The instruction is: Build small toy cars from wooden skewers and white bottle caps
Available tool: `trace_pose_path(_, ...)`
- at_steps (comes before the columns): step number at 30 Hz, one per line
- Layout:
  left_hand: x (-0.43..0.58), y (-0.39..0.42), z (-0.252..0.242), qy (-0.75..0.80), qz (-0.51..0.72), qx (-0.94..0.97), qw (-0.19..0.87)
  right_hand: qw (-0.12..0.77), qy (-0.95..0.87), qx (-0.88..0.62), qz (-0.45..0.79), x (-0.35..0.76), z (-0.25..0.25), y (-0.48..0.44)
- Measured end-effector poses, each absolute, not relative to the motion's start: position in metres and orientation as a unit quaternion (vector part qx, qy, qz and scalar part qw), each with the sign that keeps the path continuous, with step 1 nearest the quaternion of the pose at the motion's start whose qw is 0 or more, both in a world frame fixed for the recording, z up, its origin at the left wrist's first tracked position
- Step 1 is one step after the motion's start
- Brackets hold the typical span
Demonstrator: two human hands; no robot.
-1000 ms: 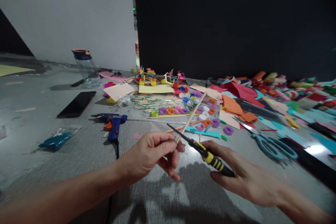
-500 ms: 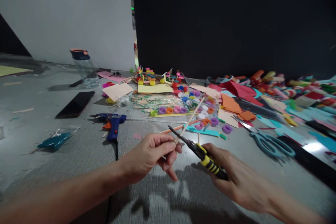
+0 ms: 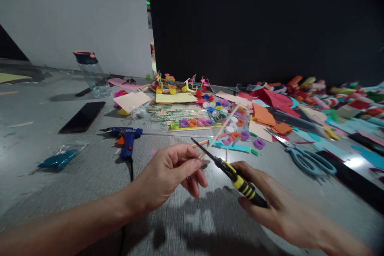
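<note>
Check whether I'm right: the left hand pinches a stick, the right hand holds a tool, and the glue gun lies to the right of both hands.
One slip: the left hand pinches a stick and the right hand holds a tool, but the glue gun lies left of both, as the head view shows.

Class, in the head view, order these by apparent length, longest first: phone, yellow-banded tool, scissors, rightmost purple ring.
1. Yellow-banded tool and scissors: too alike to rank
2. Phone
3. Rightmost purple ring
</note>
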State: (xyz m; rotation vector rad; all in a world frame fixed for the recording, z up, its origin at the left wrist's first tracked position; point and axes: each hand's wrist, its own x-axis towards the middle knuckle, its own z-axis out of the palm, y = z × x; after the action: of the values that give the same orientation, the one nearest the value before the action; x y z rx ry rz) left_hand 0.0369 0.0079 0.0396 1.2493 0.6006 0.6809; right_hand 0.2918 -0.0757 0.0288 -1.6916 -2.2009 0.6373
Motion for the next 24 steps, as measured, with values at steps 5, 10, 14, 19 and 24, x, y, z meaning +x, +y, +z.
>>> trace_pose_path(5, 0.036, 0.007, 0.043, 0.26, 0.302, 0.576, 0.714, 0.146, -0.766, -0.584, 0.227, 0.29, 0.037, -0.076)
trace_pose_path(10, 0.036, 0.007, 0.044, 0.251, 0.301, 0.574, 0.719, 0.138, -0.779, -0.579, 0.199, 0.29, 0.035, -0.075)
trace_pose_path(14, 0.036, 0.009, 0.04, 0.245, 0.297, 0.575, 0.722, 0.125, -0.78, -0.585, 0.183, 0.286, 0.031, -0.076)
trace_pose_path(19, 0.037, 0.016, 0.036, 0.271, 0.301, 0.589, 0.699, 0.129, -0.771, -0.597, 0.181, 0.277, 0.031, -0.068)
trace_pose_path(24, 0.026, 0.027, 0.049, 0.294, 0.333, 0.641, 0.626, 0.161, -0.772, -0.571, 0.23, 0.284, 0.033, -0.054)
